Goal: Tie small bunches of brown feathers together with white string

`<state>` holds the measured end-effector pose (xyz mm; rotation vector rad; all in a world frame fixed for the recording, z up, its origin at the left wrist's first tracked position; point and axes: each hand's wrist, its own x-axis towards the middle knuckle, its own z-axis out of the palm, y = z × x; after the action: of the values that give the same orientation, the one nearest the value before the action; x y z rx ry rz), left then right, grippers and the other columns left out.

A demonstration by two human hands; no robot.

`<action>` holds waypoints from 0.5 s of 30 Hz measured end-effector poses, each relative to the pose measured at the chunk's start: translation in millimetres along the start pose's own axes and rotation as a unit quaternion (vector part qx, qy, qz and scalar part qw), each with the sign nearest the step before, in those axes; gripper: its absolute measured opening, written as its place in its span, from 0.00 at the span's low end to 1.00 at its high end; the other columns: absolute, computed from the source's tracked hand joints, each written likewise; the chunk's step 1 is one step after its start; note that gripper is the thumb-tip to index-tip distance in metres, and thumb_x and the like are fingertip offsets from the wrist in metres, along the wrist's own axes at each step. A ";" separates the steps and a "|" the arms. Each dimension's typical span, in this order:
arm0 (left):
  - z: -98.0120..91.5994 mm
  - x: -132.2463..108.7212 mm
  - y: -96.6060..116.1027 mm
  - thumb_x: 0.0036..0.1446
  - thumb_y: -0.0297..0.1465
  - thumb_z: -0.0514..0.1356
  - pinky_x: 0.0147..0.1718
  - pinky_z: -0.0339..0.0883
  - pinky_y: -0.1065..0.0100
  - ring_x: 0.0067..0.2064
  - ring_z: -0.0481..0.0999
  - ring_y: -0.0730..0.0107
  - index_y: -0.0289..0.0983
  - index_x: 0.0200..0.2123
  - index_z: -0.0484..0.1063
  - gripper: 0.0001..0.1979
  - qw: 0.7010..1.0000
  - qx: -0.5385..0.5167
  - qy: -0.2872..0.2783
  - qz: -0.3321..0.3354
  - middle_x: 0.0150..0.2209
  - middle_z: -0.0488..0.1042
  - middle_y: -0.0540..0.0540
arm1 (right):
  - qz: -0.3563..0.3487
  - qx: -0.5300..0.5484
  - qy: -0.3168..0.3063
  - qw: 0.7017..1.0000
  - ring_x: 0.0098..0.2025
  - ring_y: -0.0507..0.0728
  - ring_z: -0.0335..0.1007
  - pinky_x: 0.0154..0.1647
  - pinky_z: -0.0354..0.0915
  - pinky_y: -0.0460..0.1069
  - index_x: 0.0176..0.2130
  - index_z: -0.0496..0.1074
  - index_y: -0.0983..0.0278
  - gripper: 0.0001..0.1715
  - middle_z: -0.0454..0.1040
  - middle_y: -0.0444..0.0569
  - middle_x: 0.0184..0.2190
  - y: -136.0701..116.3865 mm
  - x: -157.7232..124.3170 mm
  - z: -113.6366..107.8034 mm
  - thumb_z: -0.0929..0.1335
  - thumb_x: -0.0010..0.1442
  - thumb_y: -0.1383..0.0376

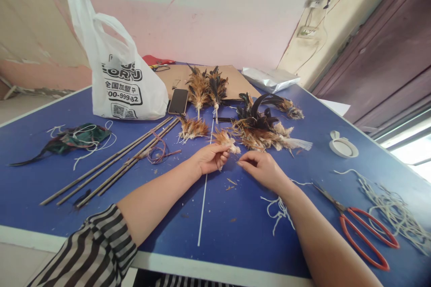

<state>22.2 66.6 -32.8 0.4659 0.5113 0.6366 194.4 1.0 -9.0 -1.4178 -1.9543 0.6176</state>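
Note:
My left hand (211,158) is closed around the stems of a small bunch of tan feathers (226,139) just above the blue table (67,161). My right hand (261,168) sits close to its right, fingers pinched together near the bunch's base; what it pinches is too small to make out. Beyond both hands lies a loose pile of brown and black feathers (261,132). Another small tied bunch (191,128) rests to the left of the held one.
Several thin sticks (114,163) lie at left beside a white plastic bag (117,71) and a phone (178,101). Red-handled scissors (360,228), white string (393,210) and a tape roll (343,147) lie at right. Two finished feather bunches (207,87) rest on cardboard.

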 end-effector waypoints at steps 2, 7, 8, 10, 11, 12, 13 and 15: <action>0.5 -0.4 0.3 0.49 0.21 0.58 0.16 0.58 0.85 0.20 0.64 0.85 0.28 0.25 0.67 0.03 1.000 -0.011 -0.001 -0.009 0.19 0.64 0.50 | -0.002 -0.005 0.025 1.000 0.25 0.52 0.63 0.27 0.58 0.47 0.29 0.73 0.61 0.08 0.72 0.45 0.23 -0.3 0.0 2.9 0.66 0.49 0.60; 0.9 0.2 -1.5 0.49 0.21 0.58 0.16 0.59 0.85 0.20 0.64 0.86 0.28 0.25 0.67 0.02 1.000 -0.006 0.009 -0.012 0.19 0.64 0.50 | 0.060 0.064 0.051 0.995 0.20 0.51 0.61 0.22 0.56 0.46 0.31 0.73 0.62 0.13 0.69 0.44 0.19 -1.0 0.2 10.8 0.66 0.48 0.57; 0.5 0.5 -1.5 0.49 0.21 0.58 0.16 0.59 0.85 0.20 0.64 0.85 0.28 0.25 0.67 0.02 1.000 -0.006 0.009 -0.013 0.19 0.64 0.50 | 0.069 0.083 0.043 0.993 0.20 0.50 0.60 0.21 0.56 0.46 0.30 0.73 0.63 0.12 0.68 0.43 0.18 -0.5 0.3 11.2 0.66 0.49 0.57; -1.1 1.1 -0.2 0.49 0.21 0.58 0.16 0.59 0.85 0.20 0.65 0.85 0.28 0.25 0.67 0.03 1.000 -0.014 0.009 -0.005 0.19 0.64 0.50 | 0.081 0.109 0.021 0.991 0.19 0.50 0.60 0.21 0.55 0.45 0.27 0.72 0.63 0.12 0.66 0.42 0.16 3.0 1.0 9.2 0.65 0.49 0.58; -2.1 1.4 1.1 0.49 0.21 0.57 0.16 0.59 0.85 0.20 0.65 0.85 0.28 0.24 0.66 0.03 1.000 -0.022 0.010 0.003 0.19 0.64 0.50 | 0.089 0.115 0.014 0.989 0.19 0.49 0.60 0.20 0.55 0.45 0.26 0.72 0.64 0.11 0.66 0.42 0.16 6.2 1.5 6.9 0.66 0.49 0.58; -3.2 1.6 2.8 0.49 0.20 0.57 0.16 0.58 0.85 0.20 0.64 0.85 0.28 0.24 0.66 0.03 0.999 -0.029 0.012 0.013 0.19 0.64 0.50 | 0.102 0.124 0.018 0.987 0.19 0.49 0.60 0.20 0.55 0.45 0.26 0.72 0.64 0.12 0.66 0.43 0.16 10.1 2.3 4.0 0.66 0.48 0.58; -4.3 1.7 4.6 0.49 0.20 0.57 0.16 0.58 0.85 0.20 0.64 0.85 0.28 0.24 0.66 0.03 0.999 -0.034 0.014 0.021 0.20 0.64 0.50 | 0.120 0.138 0.031 0.983 0.19 0.49 0.59 0.20 0.55 0.45 0.26 0.72 0.64 0.12 0.67 0.43 0.17 14.5 3.2 0.7 0.67 0.48 0.57; -6.1 2.0 7.6 0.49 0.20 0.57 0.16 0.57 0.85 0.20 0.64 0.86 0.29 0.24 0.66 0.04 0.999 -0.028 0.017 0.035 0.19 0.63 0.50 | 0.168 0.198 0.097 0.961 0.18 0.48 0.59 0.18 0.55 0.44 0.26 0.71 0.65 0.14 0.68 0.44 0.19 22.2 5.0 -5.1 0.68 0.46 0.56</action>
<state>16.8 74.8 -34.0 0.4234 0.5092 0.7256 211.5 12.6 -19.8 -1.4920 -1.3521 0.9276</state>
